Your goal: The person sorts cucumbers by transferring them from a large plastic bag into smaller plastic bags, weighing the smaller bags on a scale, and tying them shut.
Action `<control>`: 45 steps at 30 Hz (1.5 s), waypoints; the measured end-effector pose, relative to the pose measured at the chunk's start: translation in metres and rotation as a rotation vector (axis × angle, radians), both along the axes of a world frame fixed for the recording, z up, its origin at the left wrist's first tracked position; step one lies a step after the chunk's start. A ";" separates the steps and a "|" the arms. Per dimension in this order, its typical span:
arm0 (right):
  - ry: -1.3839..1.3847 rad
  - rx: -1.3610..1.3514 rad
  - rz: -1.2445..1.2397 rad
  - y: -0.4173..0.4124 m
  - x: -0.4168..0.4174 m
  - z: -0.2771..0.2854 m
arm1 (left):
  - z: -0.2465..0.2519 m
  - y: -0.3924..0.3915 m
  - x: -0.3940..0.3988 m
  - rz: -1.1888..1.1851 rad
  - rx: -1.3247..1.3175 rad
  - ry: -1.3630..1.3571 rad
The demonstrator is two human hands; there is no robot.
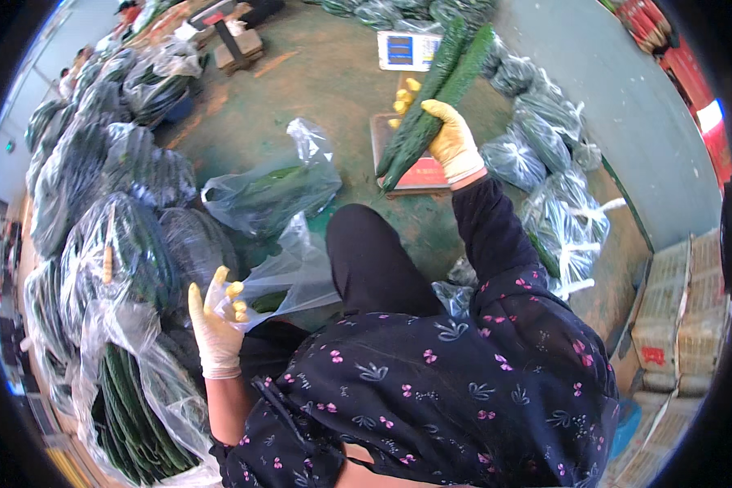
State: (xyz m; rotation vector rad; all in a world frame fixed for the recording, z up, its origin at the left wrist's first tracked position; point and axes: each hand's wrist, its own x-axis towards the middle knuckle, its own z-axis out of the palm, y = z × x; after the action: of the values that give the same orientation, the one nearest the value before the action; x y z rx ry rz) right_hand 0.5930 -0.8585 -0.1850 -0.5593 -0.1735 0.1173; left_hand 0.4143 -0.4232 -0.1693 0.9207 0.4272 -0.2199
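My right hand (455, 145), in a yellow-coated work glove, grips two long dark-green cucumbers (465, 79) side by side. They are tilted above a platform scale (424, 174) with a reddish plate, partly covering it. At lower left my left hand (216, 341), gloved alike, has some fingers curled over the edge of a clear plastic bag (308, 277); two other digits point up, apart. Part of a cucumber (269, 301) shows in that bag. Just beyond it, another clear bag (274, 189) lies on the floor with cucumbers inside.
Several bagged cucumber bundles (119, 250) are piled along my left. An opened bag shows loose cucumbers (137, 415). Tied bags (543, 134) line the wall at right. The scale's display (401, 52) faces me. Stacked cartons (662, 311) stand at far right.
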 end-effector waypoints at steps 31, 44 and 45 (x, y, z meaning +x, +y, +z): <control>-0.695 -0.974 0.169 0.239 -0.008 0.079 | -0.075 -0.011 -0.018 -0.005 -0.265 -0.084; -2.405 -1.087 0.760 0.472 -0.181 0.066 | -0.146 -0.002 -0.029 -0.316 -0.458 -0.641; -2.423 -1.150 0.747 0.462 -0.175 0.058 | -0.150 0.000 -0.028 -0.355 -0.203 -0.691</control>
State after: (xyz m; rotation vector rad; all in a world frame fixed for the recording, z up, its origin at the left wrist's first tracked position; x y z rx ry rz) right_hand 0.4176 -0.3961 -0.1270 -1.4883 -2.8297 0.1967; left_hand 0.3859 -0.4228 -0.3194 0.8090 -0.3955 -0.2470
